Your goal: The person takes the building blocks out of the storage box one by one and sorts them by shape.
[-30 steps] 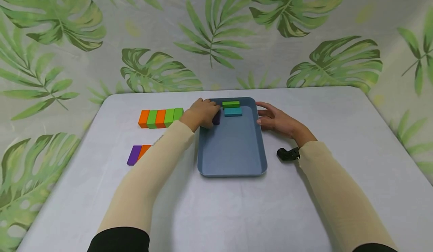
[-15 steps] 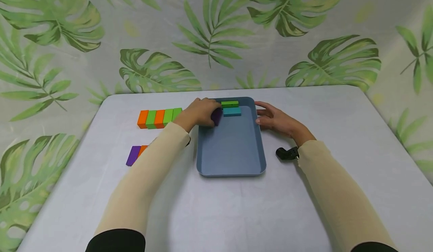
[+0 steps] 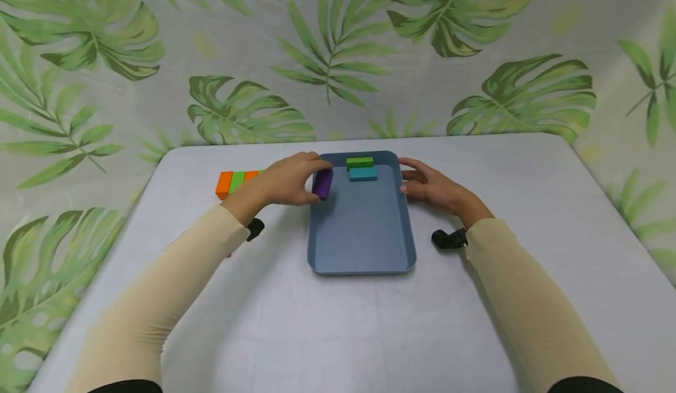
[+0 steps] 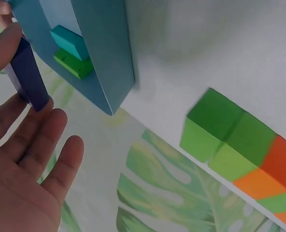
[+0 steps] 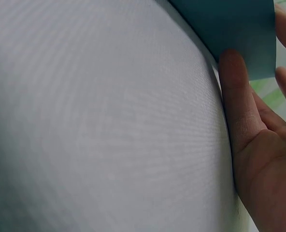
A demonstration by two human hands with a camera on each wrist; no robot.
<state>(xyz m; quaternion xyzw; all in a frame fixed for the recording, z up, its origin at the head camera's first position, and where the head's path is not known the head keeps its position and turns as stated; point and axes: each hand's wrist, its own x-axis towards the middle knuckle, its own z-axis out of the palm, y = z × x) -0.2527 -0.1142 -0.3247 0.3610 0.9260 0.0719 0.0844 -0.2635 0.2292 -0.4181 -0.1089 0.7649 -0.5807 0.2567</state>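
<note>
Pinched between the thumb and fingertips of my left hand (image 3: 285,180) is a purple block (image 3: 323,185). It is held tilted at the left rim of the blue-grey tray (image 3: 364,229), overlapping it in the head view. In the left wrist view, the thumb is at one end of the purple block (image 4: 29,75) and the fingers at the other. A green block (image 3: 360,162) and a teal block (image 3: 363,174) lie inside the tray at its far end. My right hand (image 3: 435,187) touches the tray's right side, its thumb (image 5: 235,92) against the outer wall and its fingers loosely spread.
Left of the tray stands a row of orange and green blocks (image 3: 224,185), partly hidden behind my left hand. My left sleeve (image 3: 169,287) covers most of a second group nearer me. A leaf-patterned cloth (image 3: 338,58) hangs behind the white table (image 3: 338,334).
My left hand has drawn back leftward from the tray's far-left corner with the purple block still in its fingers. My left forearm now covers the nearer blocks. The right hand stays where it was.
</note>
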